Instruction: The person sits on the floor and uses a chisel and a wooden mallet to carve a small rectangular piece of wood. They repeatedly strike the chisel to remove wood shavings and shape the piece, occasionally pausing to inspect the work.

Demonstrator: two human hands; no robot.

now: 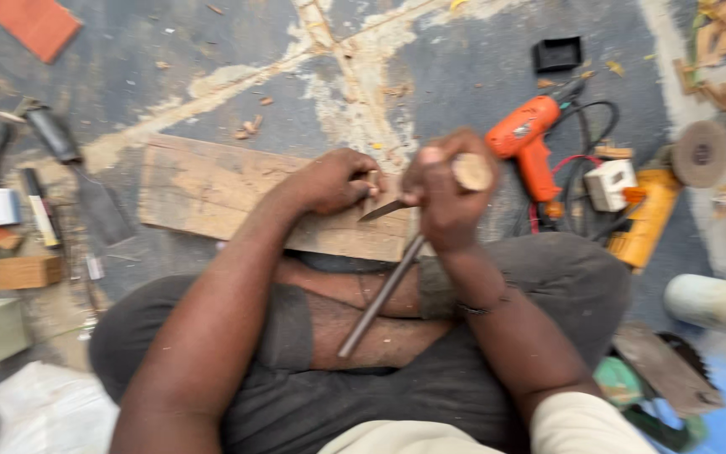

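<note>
Small pale wooden piece (372, 179) is pinched in the left hand (329, 181) and held down on the worn rectangular wooden board (212, 189) across the knees. Right hand (445, 197) is clenched around a round-ended wooden handle (472, 171), its dark metal blade (382, 210) pointing toward the piece. Judgement: fingers are best kept behind the edge, cuts shallow. An orange power drill (524, 139) is noted nearby.

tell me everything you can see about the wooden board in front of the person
The wooden board is a long, flat plank of pale, worn, scuffed wood. It lies flat on the dark, dusty floor, just beyond the person's knees, running left to right and slightly tilted in the picture. The left hand rests on its right part; the right hand is over its right end. That end is hidden by the hands.
</note>
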